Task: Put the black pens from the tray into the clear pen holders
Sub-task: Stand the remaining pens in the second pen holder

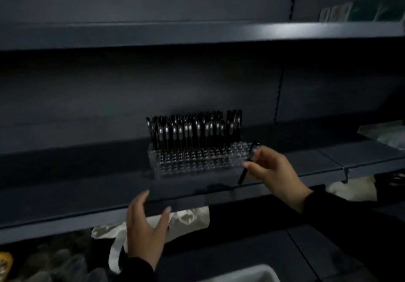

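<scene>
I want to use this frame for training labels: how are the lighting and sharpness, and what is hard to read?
Head view: dim overall, with one glare patch on the upper shelf edge; soft blur throughout; the black pens in the clear pen holder merge together, only their clips glinting; the pen pinched in the right hand is smeared; the left hand is clearer; shelf lines bow from the wide angle.

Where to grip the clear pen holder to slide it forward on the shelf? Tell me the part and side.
Grip the clear pen holder by its short ends, fingers coming in from left and right. The standing black pens fill its back rows and block any grasp from above; the low end walls are bare, though the right hand hovers beside one.
</scene>
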Available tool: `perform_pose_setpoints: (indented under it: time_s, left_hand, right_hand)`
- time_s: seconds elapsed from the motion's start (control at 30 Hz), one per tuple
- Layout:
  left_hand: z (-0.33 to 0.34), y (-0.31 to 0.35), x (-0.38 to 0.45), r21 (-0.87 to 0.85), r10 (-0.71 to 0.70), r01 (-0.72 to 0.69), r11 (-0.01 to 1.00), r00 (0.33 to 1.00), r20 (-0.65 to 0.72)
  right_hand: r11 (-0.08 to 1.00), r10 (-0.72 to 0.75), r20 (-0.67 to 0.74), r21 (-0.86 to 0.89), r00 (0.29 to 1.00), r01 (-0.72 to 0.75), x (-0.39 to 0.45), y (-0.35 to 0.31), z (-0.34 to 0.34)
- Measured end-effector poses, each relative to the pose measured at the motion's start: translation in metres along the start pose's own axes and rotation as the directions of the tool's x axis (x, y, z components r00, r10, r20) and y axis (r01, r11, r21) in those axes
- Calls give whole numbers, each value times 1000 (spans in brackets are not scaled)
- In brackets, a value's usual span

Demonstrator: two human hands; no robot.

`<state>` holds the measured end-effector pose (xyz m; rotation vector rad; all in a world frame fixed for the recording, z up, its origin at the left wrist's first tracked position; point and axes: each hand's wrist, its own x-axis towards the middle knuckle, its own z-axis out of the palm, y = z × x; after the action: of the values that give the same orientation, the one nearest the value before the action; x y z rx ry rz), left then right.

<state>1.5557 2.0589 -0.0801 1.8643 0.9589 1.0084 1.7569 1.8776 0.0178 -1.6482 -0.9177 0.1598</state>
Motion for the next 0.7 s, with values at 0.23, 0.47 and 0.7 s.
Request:
perform_pose_setpoints:
  time_s: [0.23,0.47,0.7]
  left_hand:
    - [0,27,89,24,66,-69,997,992,105]
    - [16,13,117,12,69,-75,997,960,272]
    - [22,3,118,72,113,-129,989,974,195]
  right_hand:
    - [995,86,-109,62,990,-80,80,-19,-14]
    - [988,118,-126,-84,985,-129,107,-8,-5]
    - [980,103,-73,-165,992,-114,116,-1,1]
